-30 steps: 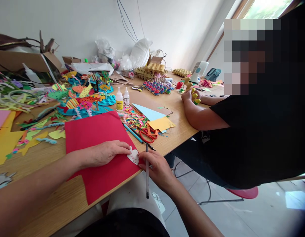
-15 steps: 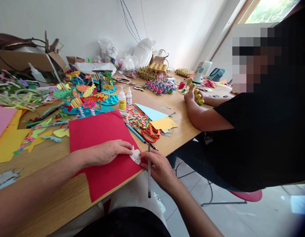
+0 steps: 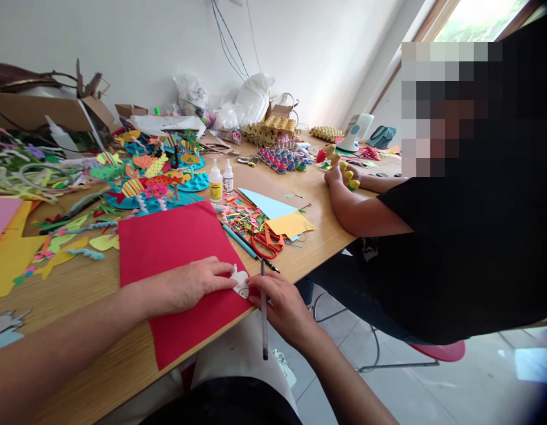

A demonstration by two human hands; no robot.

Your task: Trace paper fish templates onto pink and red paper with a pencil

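My left hand (image 3: 191,285) lies on a sheet of red paper (image 3: 167,245), its fingers stretched out and the fingertips resting on a small white fish-shaped paper cutout (image 3: 241,284). That cutout lies near the paper's right corner, by the table edge. My right hand (image 3: 284,298) holds a clear-barrelled pen (image 3: 265,333) between its fingers, roughly upright in the view. Its thumb and fingertips also touch the cutout's right side. Red-handled scissors (image 3: 265,246) and a blue pencil (image 3: 240,240) lie just beyond the paper.
Paper scraps (image 3: 244,215), two glue bottles (image 3: 216,182) and colourful paper fish (image 3: 144,171) crowd the table beyond. Yellow paper (image 3: 7,257) lies left. At the right sits a person in a black shirt (image 3: 468,248), holding a yellow egg-carton piece (image 3: 347,175).
The whole view has shifted slightly. Both hands stay at the cutout, with the pen still in my right hand; little else differs.
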